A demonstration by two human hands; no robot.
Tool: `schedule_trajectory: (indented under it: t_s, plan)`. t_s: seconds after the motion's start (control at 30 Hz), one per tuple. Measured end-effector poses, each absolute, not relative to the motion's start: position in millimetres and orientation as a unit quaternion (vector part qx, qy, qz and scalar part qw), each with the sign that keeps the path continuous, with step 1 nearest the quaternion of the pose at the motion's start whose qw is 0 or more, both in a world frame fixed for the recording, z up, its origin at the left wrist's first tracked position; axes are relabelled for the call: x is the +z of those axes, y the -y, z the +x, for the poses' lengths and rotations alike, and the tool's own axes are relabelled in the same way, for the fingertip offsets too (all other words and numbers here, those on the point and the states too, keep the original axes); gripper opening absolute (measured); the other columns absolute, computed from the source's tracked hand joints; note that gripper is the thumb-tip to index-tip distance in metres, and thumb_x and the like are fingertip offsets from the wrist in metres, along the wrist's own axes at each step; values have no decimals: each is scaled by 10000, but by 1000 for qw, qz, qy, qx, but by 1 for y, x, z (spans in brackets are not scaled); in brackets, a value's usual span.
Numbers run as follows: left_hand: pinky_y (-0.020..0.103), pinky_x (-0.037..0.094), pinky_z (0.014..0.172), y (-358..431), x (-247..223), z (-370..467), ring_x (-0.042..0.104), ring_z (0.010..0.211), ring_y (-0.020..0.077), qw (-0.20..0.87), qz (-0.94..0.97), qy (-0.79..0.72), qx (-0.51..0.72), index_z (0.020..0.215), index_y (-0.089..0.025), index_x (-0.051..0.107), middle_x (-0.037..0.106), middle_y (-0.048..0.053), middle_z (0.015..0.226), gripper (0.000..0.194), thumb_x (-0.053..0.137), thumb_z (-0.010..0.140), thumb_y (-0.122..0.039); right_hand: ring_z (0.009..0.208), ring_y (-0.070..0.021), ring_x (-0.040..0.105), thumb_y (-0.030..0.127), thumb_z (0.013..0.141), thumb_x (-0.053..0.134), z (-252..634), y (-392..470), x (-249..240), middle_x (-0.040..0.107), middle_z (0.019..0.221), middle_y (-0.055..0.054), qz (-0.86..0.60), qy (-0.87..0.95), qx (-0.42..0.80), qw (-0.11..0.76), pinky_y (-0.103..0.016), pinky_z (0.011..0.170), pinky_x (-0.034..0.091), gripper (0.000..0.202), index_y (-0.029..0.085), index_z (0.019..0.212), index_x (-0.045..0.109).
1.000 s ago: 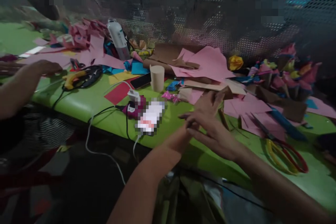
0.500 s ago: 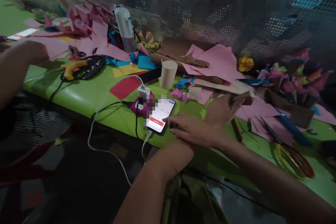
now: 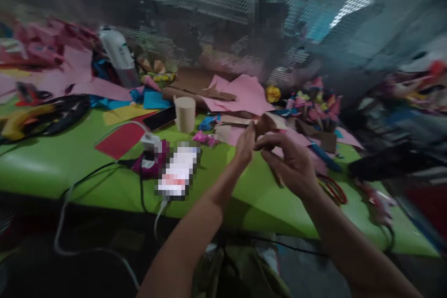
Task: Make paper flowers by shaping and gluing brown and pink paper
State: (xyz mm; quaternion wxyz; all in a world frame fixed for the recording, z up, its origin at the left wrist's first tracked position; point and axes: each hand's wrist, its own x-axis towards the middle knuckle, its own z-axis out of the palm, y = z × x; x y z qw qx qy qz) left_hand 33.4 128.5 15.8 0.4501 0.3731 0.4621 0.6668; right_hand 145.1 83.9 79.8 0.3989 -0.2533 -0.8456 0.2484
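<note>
- The left hand [image 3: 246, 145] is raised over the green table [image 3: 35, 167], its fingers drawn closed on a brown paper piece [image 3: 266, 123]; motion blur and the angle hide the exact grip.
- The right hand [image 3: 293, 163] has fingers bent and thumb drawn in close to the forefinger, with a small gap at most. Cannot tell whether a bit of something is pinched there.
- Brown paper piece: stands just beyond the left fingertips and just above the bent right forefinger. Whether the right fingers touch its edge is unclear.
- Reason for the hold (judgement): the left hand seems to steady the paper, which leaves the right free for fine finger work.
- The phone [image 3: 179, 170] lies left of both hands, well apart from the fingers, a white cable [image 3: 159, 216] at its near end; probably put beside the purple power block [image 3: 148, 165] for charging, screen up for a glance.
- The scissors [image 3: 344, 194], partly hidden by the right wrist, lie to the right, probably for easy reach.
- Pink paper [image 3: 240, 93] and a beige paper tube [image 3: 185, 116] sit farther back, presumably keeping the near edge free for handling.
</note>
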Motion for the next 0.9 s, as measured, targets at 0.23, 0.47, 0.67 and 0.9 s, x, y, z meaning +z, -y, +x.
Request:
schedule_trajectory:
  t_s: [0.23, 0.47, 0.67, 0.9]
  plan:
    - [277, 301, 549, -127, 12, 30, 346, 581, 138, 423, 443, -422, 668, 583, -218, 414, 408, -8, 587, 627, 402, 860, -781, 782, -159, 594, 288, 881, 668, 199, -130, 73, 666, 882, -12, -338, 735, 196, 554, -289, 696, 471, 94, 239, 944, 717]
    - [285, 332, 602, -123, 20, 28, 375, 644, 159, 413, 469, -467, 625, 554, -220, 443, 425, 6, 605, 597, 456, 849, -739, 866, -182, 602, 309, 910, 628, 193, -132, 53, 656, 936, -50, -308, 792, 226, 477, -302, 717, 497, 162, 252, 1012, 740]
    - [279, 353, 616, -122, 19, 31, 377, 645, 151, 407, 484, -482, 607, 544, -219, 458, 430, -2, 610, 571, 537, 825, -710, 745, -172, 590, 345, 901, 659, 199, -138, 30, 626, 856, -45, -329, 795, 205, 467, -288, 652, 478, 172, 234, 1003, 742]
    - [260, 338, 550, -122, 11, 34, 402, 570, 127, 476, 454, -531, 535, 651, -195, 551, 496, -6, 580, 621, 523, 773, -803, 790, -186, 621, 237, 890, 643, 200, -141, 27, 660, 850, -53, -326, 780, 230, 482, -290, 698, 478, 103, 209, 876, 741]
